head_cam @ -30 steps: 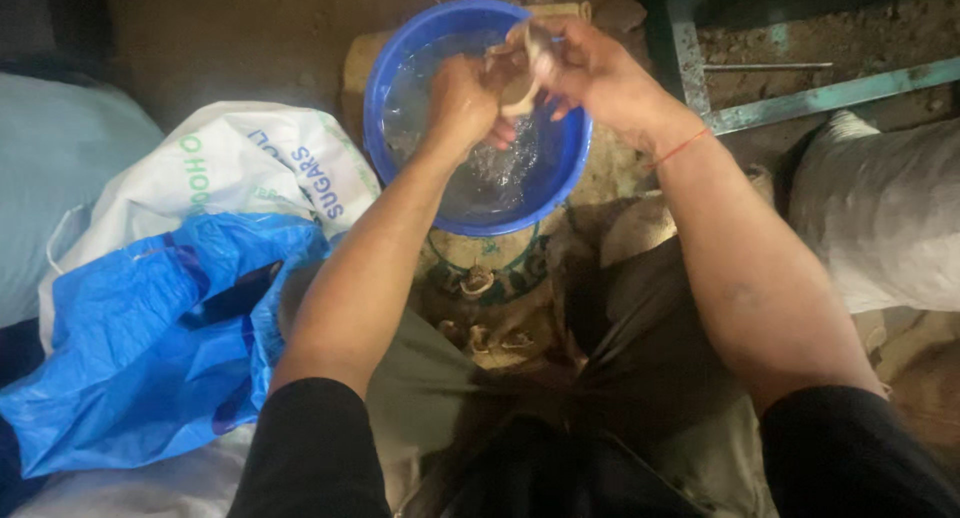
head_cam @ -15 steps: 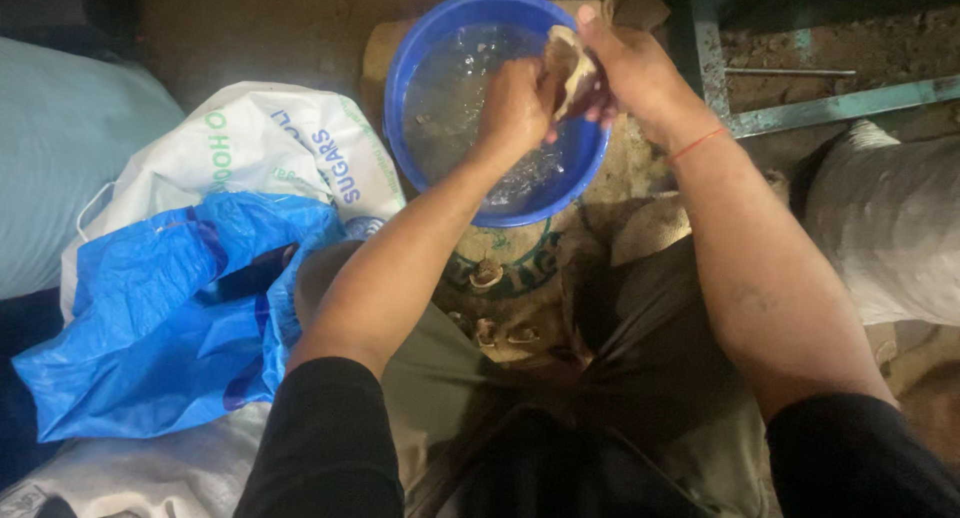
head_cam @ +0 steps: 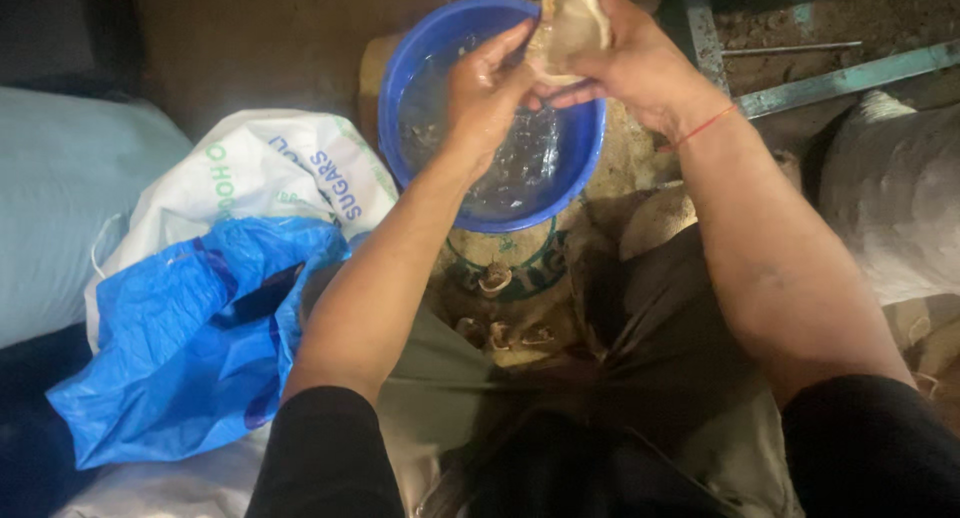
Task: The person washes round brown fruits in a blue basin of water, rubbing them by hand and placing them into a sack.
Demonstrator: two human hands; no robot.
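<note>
You are gripping a pale, rounded shell-like piece (head_cam: 570, 23) in your right hand (head_cam: 640, 63), fingers closed around it, while your left hand (head_cam: 485, 93) is pressing its fingertips against its lower edge, both over the blue basin (head_cam: 420, 68) of water, beside a blue plastic bag (head_cam: 180, 348).
</note>
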